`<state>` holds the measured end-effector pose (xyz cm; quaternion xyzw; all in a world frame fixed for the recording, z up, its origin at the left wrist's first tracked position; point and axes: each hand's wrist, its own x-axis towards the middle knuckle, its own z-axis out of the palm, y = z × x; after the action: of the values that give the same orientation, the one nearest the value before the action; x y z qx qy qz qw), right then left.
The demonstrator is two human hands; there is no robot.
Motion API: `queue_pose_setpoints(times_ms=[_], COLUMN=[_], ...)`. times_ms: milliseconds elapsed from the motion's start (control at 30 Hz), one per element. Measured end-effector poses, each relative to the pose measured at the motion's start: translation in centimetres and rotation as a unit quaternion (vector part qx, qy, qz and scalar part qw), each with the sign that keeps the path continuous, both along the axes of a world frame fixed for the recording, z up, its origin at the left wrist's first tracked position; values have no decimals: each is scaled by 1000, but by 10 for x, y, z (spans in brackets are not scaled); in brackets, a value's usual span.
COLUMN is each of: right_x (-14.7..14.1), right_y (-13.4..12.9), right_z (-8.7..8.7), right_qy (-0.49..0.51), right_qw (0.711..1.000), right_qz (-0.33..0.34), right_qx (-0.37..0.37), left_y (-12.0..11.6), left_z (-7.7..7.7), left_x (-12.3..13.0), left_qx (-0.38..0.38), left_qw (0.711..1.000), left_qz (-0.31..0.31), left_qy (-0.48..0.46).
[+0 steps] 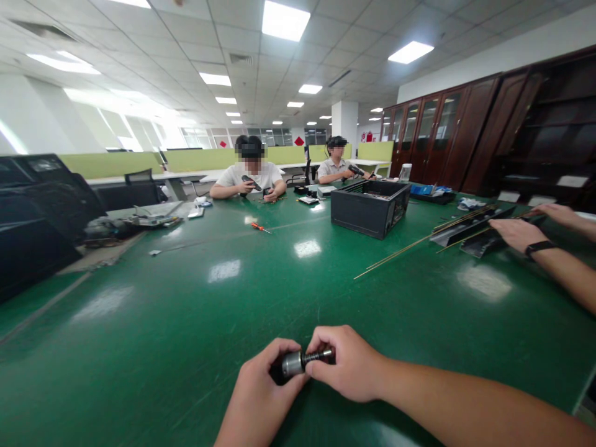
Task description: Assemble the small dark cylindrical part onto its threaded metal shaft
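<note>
A: Where do we have the piece?
B: Low over the near part of the green surface (261,273), with the black case (357,214) well apart from us, farther back.
A: And our hands?
B: Our left hand (259,383) wraps around the metal cylinder (292,364); our right hand (352,366) pinches thumb and finger around the coiled shaft (315,356) that sticks out of its end.
A: How do we handle that well?
B: We judge it best to keep the left grip firm and the cylinder still, work the shaft lightly and in line with it, and stay low, since the coil looks springy and could slip.
A: Any brand, label or writing?
B: None we can read, on the case or the cylinder; our fingers cover part of the metal, so we cannot rule out a mark there.
</note>
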<state>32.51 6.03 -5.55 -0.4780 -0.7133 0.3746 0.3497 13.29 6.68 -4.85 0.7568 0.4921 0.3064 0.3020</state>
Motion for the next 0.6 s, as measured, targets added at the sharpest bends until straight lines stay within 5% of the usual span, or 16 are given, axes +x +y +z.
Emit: queue_pose_setpoints(times_ms=[600], right_x=[1], right_y=[0], right_z=[-2], right_qy=[5], right_qw=[1000], right_qz=[4], right_qx=[3], left_y=[0], left_z=[-3], left_x=[-1], left_qx=[0], left_qw=[1000], left_qz=[21], left_qy=[-5])
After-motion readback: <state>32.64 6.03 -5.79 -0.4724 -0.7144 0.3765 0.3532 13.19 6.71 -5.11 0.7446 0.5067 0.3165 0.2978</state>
